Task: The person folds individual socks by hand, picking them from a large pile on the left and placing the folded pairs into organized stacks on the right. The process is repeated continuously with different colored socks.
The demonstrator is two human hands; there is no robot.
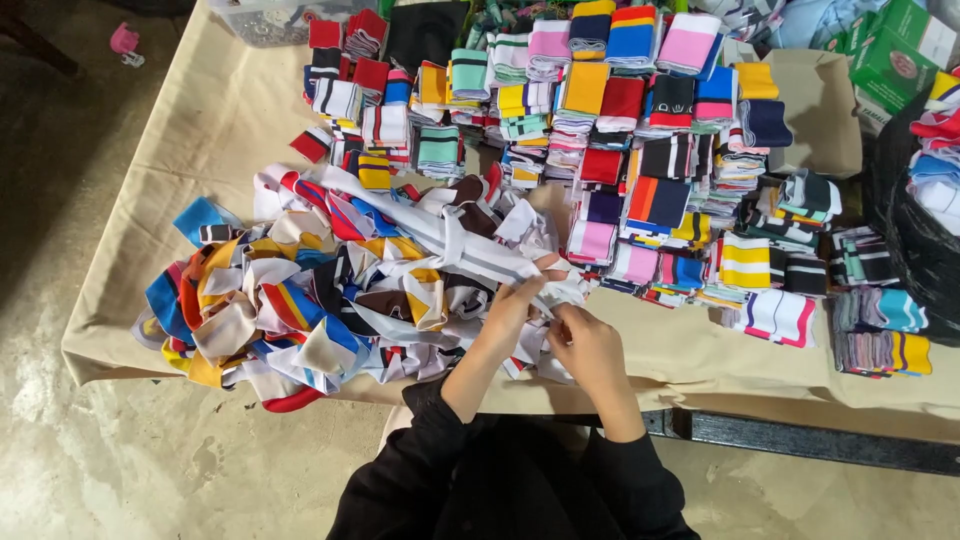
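Observation:
A loose heap of striped knit fabric strips [300, 290] in white, blue, yellow, red and brown lies on the left of the cloth-covered table [210, 130]. My left hand [515, 305] grips a long white strip [450, 240] that runs up-left out of the heap. My right hand [590, 345] pinches the same strip's near end just beside the left hand, at the table's front edge. Both sleeves are black.
Folded stacks of striped strips [620, 120] fill the table's middle and back. Smaller stacks [880, 330] sit at the right. Green boxes [895, 50] and a dark basket [915, 240] stand at the far right. A dark rail [800, 435] runs under the table front; concrete floor lies left.

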